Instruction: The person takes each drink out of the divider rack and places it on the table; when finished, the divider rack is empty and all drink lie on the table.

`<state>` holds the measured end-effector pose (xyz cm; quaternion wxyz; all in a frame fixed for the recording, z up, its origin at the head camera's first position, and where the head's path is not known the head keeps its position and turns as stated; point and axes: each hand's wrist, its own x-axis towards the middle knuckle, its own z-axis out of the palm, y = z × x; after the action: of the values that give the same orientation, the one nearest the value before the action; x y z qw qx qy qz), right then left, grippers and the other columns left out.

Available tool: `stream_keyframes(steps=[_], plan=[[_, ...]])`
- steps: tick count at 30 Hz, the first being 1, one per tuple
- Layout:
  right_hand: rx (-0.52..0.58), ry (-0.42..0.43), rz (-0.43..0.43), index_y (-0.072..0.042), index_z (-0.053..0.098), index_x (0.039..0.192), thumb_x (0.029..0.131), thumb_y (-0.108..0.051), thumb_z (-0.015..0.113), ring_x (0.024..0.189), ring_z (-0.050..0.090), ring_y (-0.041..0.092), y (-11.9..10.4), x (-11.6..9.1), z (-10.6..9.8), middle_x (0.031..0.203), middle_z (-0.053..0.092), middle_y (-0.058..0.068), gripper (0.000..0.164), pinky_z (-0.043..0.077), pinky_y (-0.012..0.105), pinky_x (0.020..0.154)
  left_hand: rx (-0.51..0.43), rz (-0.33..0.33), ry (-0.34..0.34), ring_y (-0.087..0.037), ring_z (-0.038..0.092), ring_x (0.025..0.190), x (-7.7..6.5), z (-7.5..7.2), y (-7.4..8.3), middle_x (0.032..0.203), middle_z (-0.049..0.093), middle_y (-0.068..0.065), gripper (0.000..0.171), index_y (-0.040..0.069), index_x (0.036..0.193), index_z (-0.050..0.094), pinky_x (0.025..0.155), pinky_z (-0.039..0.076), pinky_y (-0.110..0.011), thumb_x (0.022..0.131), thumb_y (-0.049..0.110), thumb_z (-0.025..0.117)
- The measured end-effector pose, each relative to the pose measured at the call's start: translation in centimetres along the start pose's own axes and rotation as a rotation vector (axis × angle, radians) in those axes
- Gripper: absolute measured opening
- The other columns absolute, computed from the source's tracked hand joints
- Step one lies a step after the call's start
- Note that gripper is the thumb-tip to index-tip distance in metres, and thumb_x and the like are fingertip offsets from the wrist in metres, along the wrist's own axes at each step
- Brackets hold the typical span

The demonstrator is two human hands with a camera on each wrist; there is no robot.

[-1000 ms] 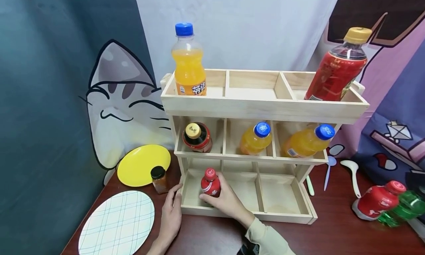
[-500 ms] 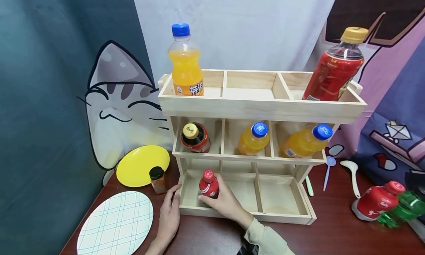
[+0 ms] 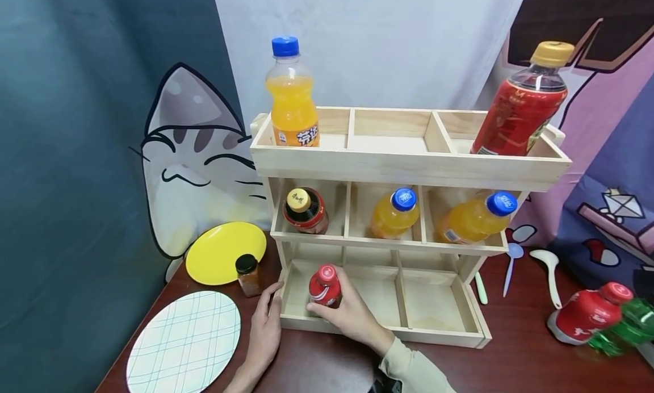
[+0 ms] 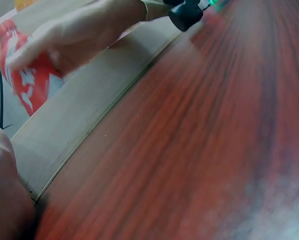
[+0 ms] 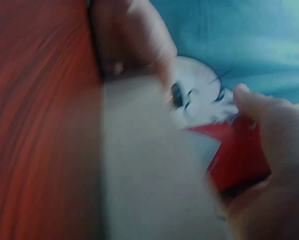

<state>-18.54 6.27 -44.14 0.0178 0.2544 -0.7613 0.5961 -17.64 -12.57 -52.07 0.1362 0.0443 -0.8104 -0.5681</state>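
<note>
My right hand grips a small red bottle with a red cap, thumb on the near side. The bottle is in the left compartment of the bottom tier of a wooden three-tier shelf. In the left wrist view, the red bottle shows white markings behind the tier's front board. My left hand touches the shelf's lower left corner with its fingers extended. In the blurred right wrist view, the thumb lies over the red bottle.
Orange drink bottles and dark bottles with gold caps occupy the upper tiers. At left are a yellow plate, a checked plate and a spice jar. Spoons, another red bottle and a green bottle lie at right.
The red bottle's cap has come slightly down and nearer to me, in the right hand's grip. The left hand stays at the shelf's corner. The head view has shifted a little.
</note>
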Motion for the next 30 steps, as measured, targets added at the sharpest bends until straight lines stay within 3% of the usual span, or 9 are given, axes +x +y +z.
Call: stream_keyframes(steps=[7, 11, 14, 18, 21, 25, 30], plan=[[0.091, -0.048, -0.064, -0.02, 0.036, 0.126, 0.071, -0.017, 0.076, 0.098, 0.056, 0.011, -3.4, -0.6, 0.2, 0.109, 0.055, 0.001, 0.068, 0.046, 0.026, 0.086, -0.016, 0.01, 0.003, -0.004, 0.037, 0.122, 0.1, -0.3, 0.0, 0.129, 0.046, 0.012, 0.03, 0.03, 0.124, 0.047, 0.097, 0.033, -0.037, 0.095, 0.035, 0.038], [0.093, -0.11, -0.105, -0.022, 0.038, 0.125, 0.071, -0.021, 0.076, 0.098, 0.057, 0.012, -3.8, -1.3, 0.9, 0.109, 0.056, -0.003, 0.066, 0.045, 0.027, 0.087, -0.017, 0.001, -0.001, -0.004, 0.039, 0.121, 0.1, -0.3, 0.1, 0.129, 0.047, 0.012, 0.029, 0.032, 0.123, 0.047, 0.097, 0.033, -0.036, 0.095, 0.035, 0.038], [0.055, -0.18, -0.133, -0.024, 0.037, 0.126, 0.071, -0.028, 0.075, 0.101, 0.056, 0.01, -3.0, -2.1, 1.8, 0.11, 0.056, -0.006, 0.067, 0.044, 0.025, 0.089, -0.014, -0.019, 0.001, -0.007, 0.051, 0.101, -0.1, -0.1, 0.1, 0.123, 0.051, 0.01, 0.028, 0.034, 0.122, 0.047, 0.089, 0.037, -0.031, 0.096, 0.034, 0.038], [-0.017, -0.261, -0.159, -0.025, 0.036, 0.126, 0.071, -0.036, 0.074, 0.1, 0.055, 0.005, -1.4, -2.9, 2.9, 0.111, 0.055, -0.01, 0.068, 0.044, 0.022, 0.087, -0.013, -0.032, 0.0, -0.008, 0.051, 0.09, -0.1, 0.1, 0.3, 0.12, 0.052, 0.01, 0.028, 0.033, 0.122, 0.047, 0.083, 0.037, -0.028, 0.095, 0.034, 0.039], [-0.045, -0.297, -0.185, -0.024, 0.035, 0.126, 0.072, -0.038, 0.073, 0.096, 0.055, 0.002, -0.4, -3.1, 3.6, 0.109, 0.054, -0.01, 0.068, 0.046, 0.02, 0.082, -0.035, -0.047, -0.008, -0.008, 0.054, 0.077, -0.2, 0.0, 0.3, 0.097, 0.058, 0.003, 0.028, 0.032, 0.122, 0.047, 0.075, 0.04, -0.026, 0.095, 0.035, 0.04], [-0.055, -0.326, -0.206, -0.018, 0.035, 0.124, 0.073, -0.038, 0.072, 0.092, 0.055, -0.001, 0.5, -3.4, 4.3, 0.106, 0.054, -0.009, 0.066, 0.047, 0.017, 0.077, -0.059, -0.055, -0.013, -0.014, 0.044, 0.047, -0.2, -0.1, 0.3, 0.072, 0.046, -0.009, 0.029, 0.031, 0.122, 0.048, 0.062, 0.038, -0.025, 0.095, 0.036, 0.04], [-0.092, -0.359, -0.219, -0.018, 0.036, 0.126, 0.073, -0.04, 0.07, 0.092, 0.054, -0.002, 0.9, -3.4, 4.4, 0.107, 0.053, -0.01, 0.066, 0.046, 0.015, 0.077, -0.045, -0.045, -0.005, -0.012, 0.051, 0.066, -0.1, -0.1, 0.3, 0.104, 0.055, 0.002, 0.028, 0.032, 0.121, 0.048, 0.075, 0.038, -0.025, 0.095, 0.034, 0.04]])
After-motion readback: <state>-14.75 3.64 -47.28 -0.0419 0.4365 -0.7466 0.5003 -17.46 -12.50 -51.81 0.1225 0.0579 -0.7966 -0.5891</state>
